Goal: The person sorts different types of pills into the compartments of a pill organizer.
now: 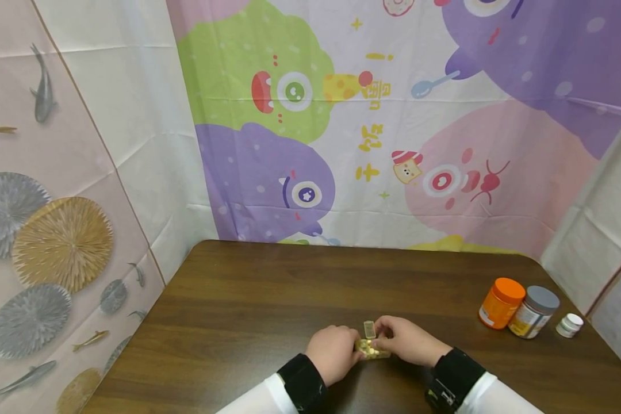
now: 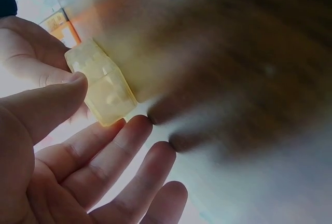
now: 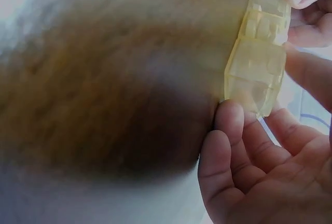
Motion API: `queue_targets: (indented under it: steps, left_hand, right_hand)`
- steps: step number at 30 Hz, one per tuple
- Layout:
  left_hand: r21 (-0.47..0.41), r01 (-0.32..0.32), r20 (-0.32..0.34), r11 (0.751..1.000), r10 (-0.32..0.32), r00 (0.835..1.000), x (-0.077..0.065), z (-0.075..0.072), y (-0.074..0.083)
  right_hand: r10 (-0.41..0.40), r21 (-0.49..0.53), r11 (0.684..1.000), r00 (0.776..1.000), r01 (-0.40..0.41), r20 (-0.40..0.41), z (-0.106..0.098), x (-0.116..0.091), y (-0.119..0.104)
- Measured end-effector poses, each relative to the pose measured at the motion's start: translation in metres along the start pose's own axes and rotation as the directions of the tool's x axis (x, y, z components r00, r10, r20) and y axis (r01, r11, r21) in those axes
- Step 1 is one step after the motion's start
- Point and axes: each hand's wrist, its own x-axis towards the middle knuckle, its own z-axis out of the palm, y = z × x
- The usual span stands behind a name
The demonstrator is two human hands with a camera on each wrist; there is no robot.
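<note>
A small translucent yellow pill box (image 1: pixel 374 349) lies on the table in front of me, with one lid (image 1: pixel 370 329) standing up at its far side. Pale pieces show inside it. My left hand (image 1: pixel 332 352) holds the left end, its thumb along the near wall in the left wrist view, where the box (image 2: pixel 104 86) is seen from the side. At the other end is my right hand (image 1: pixel 411 340), thumb against the box and index finger beside the raised lid. The right wrist view shows the box (image 3: pixel 257 58) between that thumb and the fingers (image 3: pixel 229 120).
On the right of the brown wooden table (image 1: pixel 259 287) stand an orange jar (image 1: pixel 501 303), a grey-lidded jar (image 1: pixel 533 311) and a small white bottle (image 1: pixel 569 325). Behind the table hangs a cartoon-printed cloth (image 1: pixel 372 218).
</note>
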Motion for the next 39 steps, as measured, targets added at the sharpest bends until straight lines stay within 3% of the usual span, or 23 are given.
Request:
queue_targets:
  steps: [7, 20, 31, 39]
  left_hand:
    - [-0.008, 0.001, 0.010, 1.000, 0.000, 1.000, 0.0002, -0.0010, -0.0003]
    - [0.006, -0.003, 0.004, 1.000, 0.003, 1.000, 0.0005, 0.0003, -0.0012]
    - [0.002, -0.012, -0.002, 1.000, 0.012, 1.000, 0.0019, 0.0020, -0.0016]
    - [-0.015, -0.011, -0.002, 1.000, 0.011, 1.000, 0.0017, 0.0011, -0.0020]
  right_hand:
    - [-0.014, 0.027, 1.000, 0.999, 0.013, 0.031, -0.0045, -0.0008, 0.0010]
    - [-0.029, 0.014, 0.999, 0.999, 0.029, 0.016, -0.0031, 0.0022, 0.0040]
    - [-0.059, 0.020, 0.998, 0.996, 0.061, -0.067, -0.0066, 0.0022, 0.0056]
    - [-0.120, -0.029, 0.992, 0.993, 0.120, -0.004, -0.0043, -0.0041, 0.0019]
